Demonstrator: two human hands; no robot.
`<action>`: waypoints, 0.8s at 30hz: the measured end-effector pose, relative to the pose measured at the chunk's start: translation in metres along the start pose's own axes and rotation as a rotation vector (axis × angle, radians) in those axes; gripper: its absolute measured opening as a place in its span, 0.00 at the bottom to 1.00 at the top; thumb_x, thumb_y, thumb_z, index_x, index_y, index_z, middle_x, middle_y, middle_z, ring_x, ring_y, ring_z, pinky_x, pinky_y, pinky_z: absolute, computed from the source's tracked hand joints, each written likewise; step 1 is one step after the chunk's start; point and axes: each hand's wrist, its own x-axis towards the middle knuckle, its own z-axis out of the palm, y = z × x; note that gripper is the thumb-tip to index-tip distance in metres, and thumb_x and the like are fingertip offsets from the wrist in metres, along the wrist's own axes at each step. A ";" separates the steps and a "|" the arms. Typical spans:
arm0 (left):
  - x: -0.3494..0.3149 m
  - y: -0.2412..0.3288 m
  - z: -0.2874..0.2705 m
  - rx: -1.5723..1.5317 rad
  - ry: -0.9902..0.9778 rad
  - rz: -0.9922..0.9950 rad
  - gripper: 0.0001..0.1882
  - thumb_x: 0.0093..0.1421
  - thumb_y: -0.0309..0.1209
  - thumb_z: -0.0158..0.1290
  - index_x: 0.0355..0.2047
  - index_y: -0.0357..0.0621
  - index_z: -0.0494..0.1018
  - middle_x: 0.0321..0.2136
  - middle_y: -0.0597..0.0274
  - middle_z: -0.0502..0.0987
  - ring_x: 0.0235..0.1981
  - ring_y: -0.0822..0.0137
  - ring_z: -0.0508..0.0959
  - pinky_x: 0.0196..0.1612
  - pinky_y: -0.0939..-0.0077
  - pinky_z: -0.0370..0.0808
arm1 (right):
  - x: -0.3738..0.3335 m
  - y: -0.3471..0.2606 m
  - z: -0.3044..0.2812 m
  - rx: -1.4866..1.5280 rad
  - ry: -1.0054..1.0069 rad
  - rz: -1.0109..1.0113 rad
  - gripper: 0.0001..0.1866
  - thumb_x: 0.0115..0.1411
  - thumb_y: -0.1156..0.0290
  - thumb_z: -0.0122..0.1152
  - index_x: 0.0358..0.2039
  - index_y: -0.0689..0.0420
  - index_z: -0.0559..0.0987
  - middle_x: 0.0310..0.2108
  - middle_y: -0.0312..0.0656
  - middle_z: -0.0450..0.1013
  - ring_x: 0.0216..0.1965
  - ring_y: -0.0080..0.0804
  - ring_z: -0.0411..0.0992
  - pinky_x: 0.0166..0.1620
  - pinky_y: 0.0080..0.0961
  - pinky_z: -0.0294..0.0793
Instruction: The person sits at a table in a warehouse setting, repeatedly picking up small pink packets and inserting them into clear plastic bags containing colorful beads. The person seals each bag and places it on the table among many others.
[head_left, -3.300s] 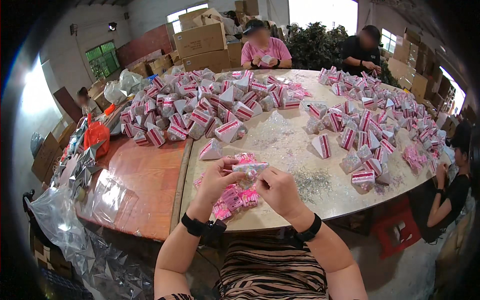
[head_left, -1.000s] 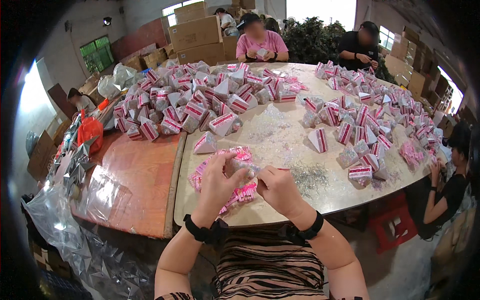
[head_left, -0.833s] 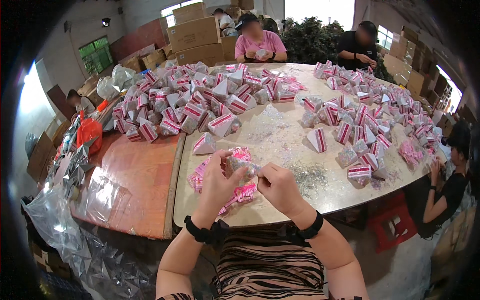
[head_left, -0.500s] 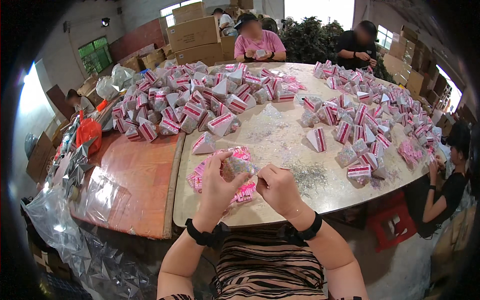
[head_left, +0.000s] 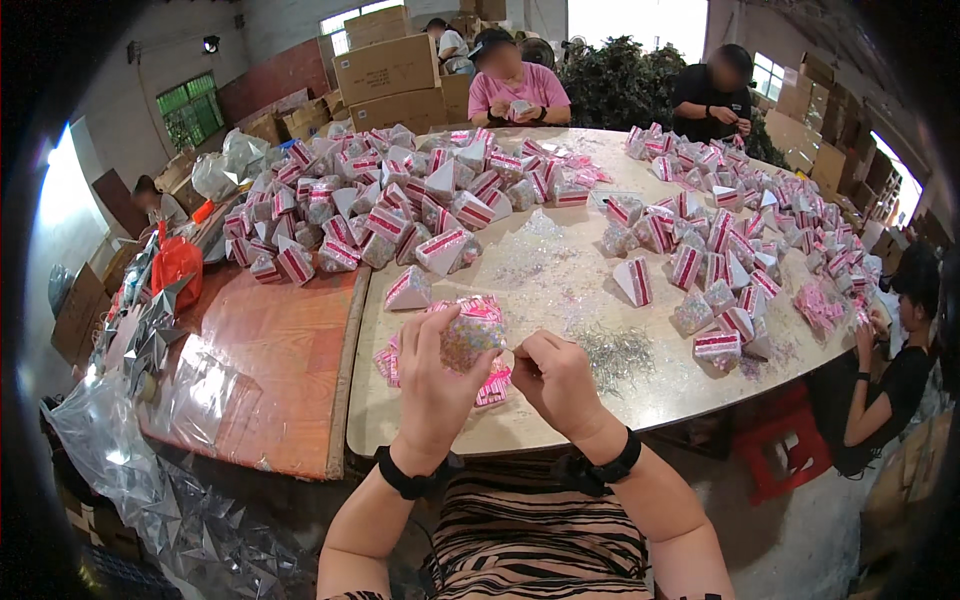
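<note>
A small, iridescent, glitter-covered piece (head_left: 468, 347) is gripped in the left hand (head_left: 435, 375), held between the curled fingers and the thumb just above the near worktop (head_left: 515, 425). Its right end is left exposed, seemingly so that it can be reached from that side. There, the thumb and fingertips of the right hand (head_left: 550, 372) are pinched together, just beside the piece; whether something tiny is held between them cannot be told.

Beneath the left hand, pink-and-white printed packets (head_left: 492, 388) are loosely piled, probably kept close for easy picking. To the right of the right hand, thin silvery metal slivers (head_left: 620, 360) are scattered, also within ready reach. Farther off, loose iridescent flakes (head_left: 540, 235) are spread across the middle.

Just left of and beyond the packets, a single white wedge with a glittery pink band (head_left: 408, 288) is set apart. Far left, a large heap of similar banded wedges (head_left: 395, 215) is stacked, perhaps to leave the near area free for handling.
</note>
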 end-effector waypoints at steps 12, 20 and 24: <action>-0.007 -0.012 -0.002 -0.156 -0.035 -0.134 0.31 0.43 0.23 0.67 0.50 0.40 0.69 0.44 0.52 0.72 0.47 0.53 0.71 0.50 0.63 0.69 | -0.001 -0.004 0.001 0.071 -0.033 0.055 0.06 0.47 0.79 0.60 0.27 0.61 0.73 0.24 0.49 0.70 0.26 0.50 0.72 0.30 0.37 0.71; -0.012 -0.022 0.001 -0.238 -0.035 -0.072 0.34 0.42 0.21 0.66 0.52 0.41 0.68 0.48 0.51 0.71 0.50 0.53 0.71 0.51 0.65 0.69 | 0.000 -0.004 -0.005 0.260 -0.138 0.294 0.03 0.51 0.80 0.60 0.28 0.64 0.77 0.19 0.42 0.72 0.23 0.25 0.72 0.27 0.24 0.70; -0.018 -0.028 0.006 -0.324 -0.005 -0.088 0.34 0.44 0.20 0.66 0.53 0.41 0.67 0.50 0.52 0.69 0.52 0.56 0.70 0.53 0.67 0.69 | 0.003 -0.006 -0.010 0.442 -0.168 0.437 0.02 0.52 0.80 0.58 0.27 0.65 0.77 0.17 0.36 0.71 0.20 0.17 0.68 0.24 0.19 0.67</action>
